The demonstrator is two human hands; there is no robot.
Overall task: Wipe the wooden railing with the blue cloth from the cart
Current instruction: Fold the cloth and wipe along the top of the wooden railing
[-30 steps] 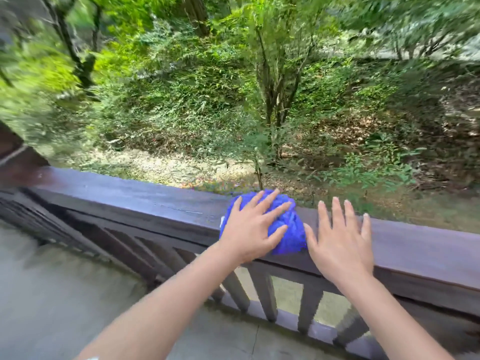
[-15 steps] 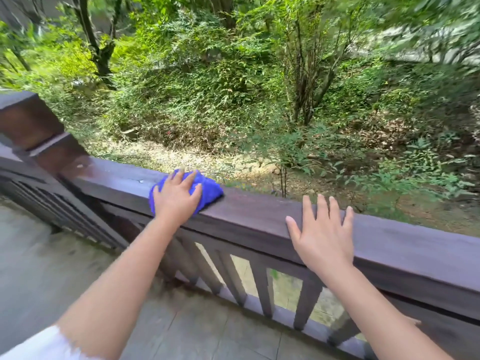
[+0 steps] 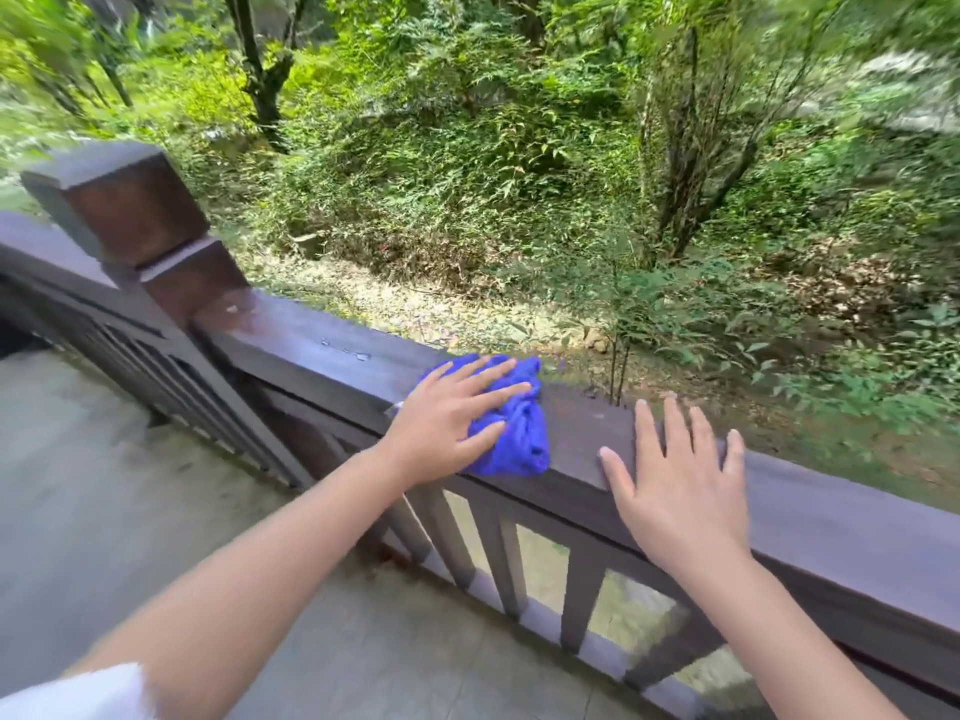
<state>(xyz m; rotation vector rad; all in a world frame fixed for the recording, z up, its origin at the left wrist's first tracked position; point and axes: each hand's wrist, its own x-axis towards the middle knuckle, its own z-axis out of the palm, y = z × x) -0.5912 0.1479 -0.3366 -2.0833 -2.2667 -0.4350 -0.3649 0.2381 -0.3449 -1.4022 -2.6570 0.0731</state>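
Observation:
A dark brown wooden railing [image 3: 332, 350] runs from the upper left to the lower right. The bunched blue cloth [image 3: 519, 433] lies on its flat top near the middle. My left hand [image 3: 447, 420] presses flat on the cloth's left half, fingers spread. To the right of the cloth, and a short gap away from it, my right hand [image 3: 675, 485] rests flat on the bare rail top with its fingers apart and nothing in it.
A square wooden post [image 3: 140, 226] stands at the rail's left end, with another rail section [image 3: 57, 272] beyond it. Balusters [image 3: 498, 553] run below the rail. A grey stone floor [image 3: 104, 485] lies on my side. Beyond the rail are shrubs, trees and leaf litter.
My left hand slid the cloth left toward the post, then back right along the rail to near my right hand. The right hand stayed planted on the rail. The view shifted left.

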